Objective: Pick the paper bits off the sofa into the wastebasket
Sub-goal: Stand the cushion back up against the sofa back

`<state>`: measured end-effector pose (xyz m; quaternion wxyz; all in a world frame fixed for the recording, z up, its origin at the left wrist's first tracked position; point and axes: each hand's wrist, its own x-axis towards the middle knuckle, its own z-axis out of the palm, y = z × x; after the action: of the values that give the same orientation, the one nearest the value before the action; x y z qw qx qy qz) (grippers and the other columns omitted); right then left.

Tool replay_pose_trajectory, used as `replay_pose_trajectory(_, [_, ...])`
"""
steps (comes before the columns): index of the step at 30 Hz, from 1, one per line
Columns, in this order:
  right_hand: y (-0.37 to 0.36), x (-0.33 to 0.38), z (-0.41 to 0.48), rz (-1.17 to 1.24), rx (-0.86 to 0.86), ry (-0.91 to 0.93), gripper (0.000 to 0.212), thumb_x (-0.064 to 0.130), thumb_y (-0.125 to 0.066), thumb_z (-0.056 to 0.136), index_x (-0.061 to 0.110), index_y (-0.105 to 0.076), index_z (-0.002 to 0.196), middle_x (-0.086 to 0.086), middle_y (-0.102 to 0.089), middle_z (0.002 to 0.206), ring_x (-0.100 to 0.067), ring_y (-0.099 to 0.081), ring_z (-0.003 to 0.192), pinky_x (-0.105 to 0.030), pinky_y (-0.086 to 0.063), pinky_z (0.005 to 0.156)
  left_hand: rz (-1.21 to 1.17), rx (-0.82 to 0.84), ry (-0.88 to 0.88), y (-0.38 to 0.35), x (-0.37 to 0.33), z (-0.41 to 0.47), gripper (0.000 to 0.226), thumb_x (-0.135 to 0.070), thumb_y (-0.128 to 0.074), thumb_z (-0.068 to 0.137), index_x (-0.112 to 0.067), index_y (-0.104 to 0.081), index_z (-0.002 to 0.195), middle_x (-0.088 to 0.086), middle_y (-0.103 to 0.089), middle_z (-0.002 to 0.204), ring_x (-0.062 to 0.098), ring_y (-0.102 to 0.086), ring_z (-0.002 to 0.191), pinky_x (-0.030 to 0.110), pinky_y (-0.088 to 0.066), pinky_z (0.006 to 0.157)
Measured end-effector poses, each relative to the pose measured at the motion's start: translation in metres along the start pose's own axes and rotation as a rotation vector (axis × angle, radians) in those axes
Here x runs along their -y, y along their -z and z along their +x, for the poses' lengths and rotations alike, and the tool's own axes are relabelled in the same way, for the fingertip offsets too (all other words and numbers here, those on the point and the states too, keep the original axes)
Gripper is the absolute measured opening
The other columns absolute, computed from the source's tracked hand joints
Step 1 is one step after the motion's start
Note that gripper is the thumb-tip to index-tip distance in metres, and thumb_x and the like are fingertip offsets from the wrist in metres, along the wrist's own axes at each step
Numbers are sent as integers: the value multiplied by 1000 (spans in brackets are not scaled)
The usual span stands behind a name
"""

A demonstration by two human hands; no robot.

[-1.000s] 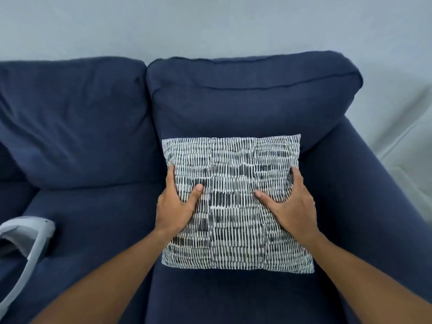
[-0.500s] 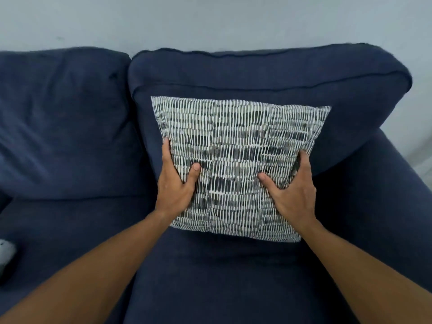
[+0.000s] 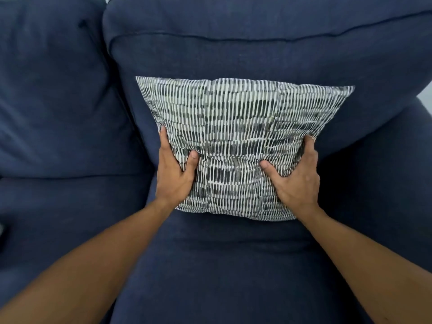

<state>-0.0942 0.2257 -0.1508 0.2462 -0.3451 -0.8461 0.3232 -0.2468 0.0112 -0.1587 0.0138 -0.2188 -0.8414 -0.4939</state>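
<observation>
A black-and-white patterned throw pillow (image 3: 236, 127) leans upright against the right back cushion (image 3: 257, 47) of the navy sofa. My left hand (image 3: 174, 174) grips its lower left edge, thumb on the front. Gripping the lower right edge the same way is my right hand (image 3: 295, 181). The pillow's bottom rests on the right seat cushion (image 3: 222, 265). No paper bits and no wastebasket are in view.
The left back cushion (image 3: 53, 90) and left seat cushion (image 3: 70, 206) fill the left side. The sofa's right armrest (image 3: 397, 171) rises beside the pillow. A sliver of a pale object (image 3: 1, 230) shows at the far left edge.
Both hands have lifted the pillow from lying on the seat and stood it against the back cushion. The view moved closer and right; the white object at left has nearly left the frame.
</observation>
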Motion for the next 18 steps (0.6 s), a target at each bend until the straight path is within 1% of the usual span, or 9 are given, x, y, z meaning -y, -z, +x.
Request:
replay_pose_trajectory(2, [3, 1, 0, -24, 4, 1, 115, 73, -67, 73, 21, -8, 157, -11, -34, 149, -34, -48, 126, -54, -44, 98, 36, 3, -2, 3, -2, -1, 88, -53, -50, 97, -26, 9, 156, -16, -4, 159, -15, -1, 141, 20, -9, 115])
replay_pose_trajectory(3, [5, 1, 0, -38, 5, 4, 115, 75, -66, 72, 22, -8, 156, -12, -33, 149, -35, -49, 126, -56, -45, 97, 66, 3, -1, 6, -3, -2, 88, -54, -50, 96, -27, 9, 156, -12, -9, 158, -15, -5, 138, 24, -11, 114])
replay_pose_trajectory(4, [8, 3, 0, -52, 7, 6, 114, 76, -65, 72, 23, -8, 156, -12, -31, 150, -36, -48, 127, -57, -46, 96, 100, 2, -2, 11, -4, -3, 89, -56, -50, 95, -28, 8, 156, -5, -14, 159, -9, -9, 138, 29, -14, 114])
replay_pose_trajectory(6, [15, 6, -1, -77, 5, 25, 113, 79, -62, 72, 25, -9, 155, -14, -24, 155, -37, -41, 135, -61, -47, 98, 164, -6, -13, 22, -8, -6, 88, -61, -50, 93, -30, 3, 156, 6, -19, 159, 11, -17, 142, 41, -20, 116])
replay_pose_trajectory(8, [24, 12, 1, -116, -7, 50, 112, 81, -60, 73, 26, -7, 155, -17, -16, 159, -37, -29, 143, -64, -42, 103, 220, -17, -35, 34, -16, -6, 88, -65, -50, 91, -29, -3, 156, 8, -19, 159, 23, -19, 144, 51, -23, 117])
replay_pose_trajectory(11, [48, 31, 3, -195, 3, 83, 113, 84, -54, 75, 28, -2, 157, -18, -7, 164, -38, -12, 151, -62, -28, 115, 306, -1, -113, 58, -42, -2, 84, -66, -48, 90, -29, -11, 155, 6, -20, 161, 25, -18, 145, 53, -23, 116])
replay_pose_trajectory(14, [78, 59, 4, -332, 96, 86, 112, 92, -40, 74, 31, 3, 158, -12, 5, 167, -36, 0, 153, -60, -16, 120, 501, 61, -215, 84, -73, 0, 80, -71, -43, 88, -32, -19, 154, 4, -20, 162, 28, -17, 148, 55, -25, 115])
replay_pose_trajectory(16, [101, 83, 2, -420, 142, 78, 111, 95, -30, 73, 34, 7, 158, -8, 12, 167, -34, 6, 153, -60, -12, 121, 558, 99, -243, 104, -98, 0, 79, -74, -38, 87, -33, -22, 153, 6, -21, 163, 29, -14, 150, 57, -25, 116])
replay_pose_trajectory(18, [128, 112, 1, -468, 169, 65, 112, 98, -23, 71, 35, 10, 157, -6, 15, 167, -33, 9, 153, -59, -11, 121, 610, 111, -274, 126, -128, 3, 80, -75, -36, 87, -33, -24, 153, 6, -22, 163, 30, -11, 151, 57, -24, 116])
